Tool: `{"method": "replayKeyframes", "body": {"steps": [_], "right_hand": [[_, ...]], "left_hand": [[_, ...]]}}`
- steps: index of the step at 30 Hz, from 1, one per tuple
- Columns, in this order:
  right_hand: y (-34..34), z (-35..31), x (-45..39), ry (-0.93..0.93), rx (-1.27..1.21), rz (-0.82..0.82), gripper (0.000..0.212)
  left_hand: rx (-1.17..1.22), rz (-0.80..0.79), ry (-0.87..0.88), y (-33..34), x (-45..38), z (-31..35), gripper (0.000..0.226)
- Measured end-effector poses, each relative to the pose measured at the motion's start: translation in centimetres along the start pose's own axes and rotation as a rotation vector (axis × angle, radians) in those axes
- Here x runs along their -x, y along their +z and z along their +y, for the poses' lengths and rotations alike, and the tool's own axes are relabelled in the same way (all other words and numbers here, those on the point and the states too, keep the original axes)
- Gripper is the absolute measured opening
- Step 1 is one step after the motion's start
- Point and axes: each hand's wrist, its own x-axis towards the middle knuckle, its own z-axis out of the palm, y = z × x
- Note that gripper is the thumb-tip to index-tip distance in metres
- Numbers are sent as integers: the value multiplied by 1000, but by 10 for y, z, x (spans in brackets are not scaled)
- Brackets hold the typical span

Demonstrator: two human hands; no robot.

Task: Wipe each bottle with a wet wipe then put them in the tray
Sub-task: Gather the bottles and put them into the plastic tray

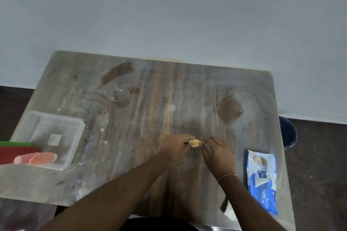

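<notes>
Head view: both hands, left (pixel 175 144) and right (pixel 218 153), pinch a small yellow item (pixel 195 143) over the table (pixel 150 90); wiping likely under way. Next: carry to tray (pixel 78 124).

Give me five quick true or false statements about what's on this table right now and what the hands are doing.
1. Both hands, the left hand and the right hand, hold a small yellow object. True.
2. The wet wipe pack lies left of the hands. False: it lies to their right.
3. A pink bottle lies across the clear tray. True.
4. The tray sits at the table's right edge. False: left edge.
5. The yellow object is in the tray. False: the hands hold it.
</notes>
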Motion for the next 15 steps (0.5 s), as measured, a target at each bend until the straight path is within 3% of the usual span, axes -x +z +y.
{"method": "replayKeyframes", "body": {"steps": [9, 15], "right_hand": [[5, -22, -2, -66, -25, 29, 10], [22, -76, -10, -158, -45, 24, 9]], "left_hand": [[81, 46, 20, -9, 11, -20, 34], [113, 164, -27, -45, 43, -62, 34]]}}
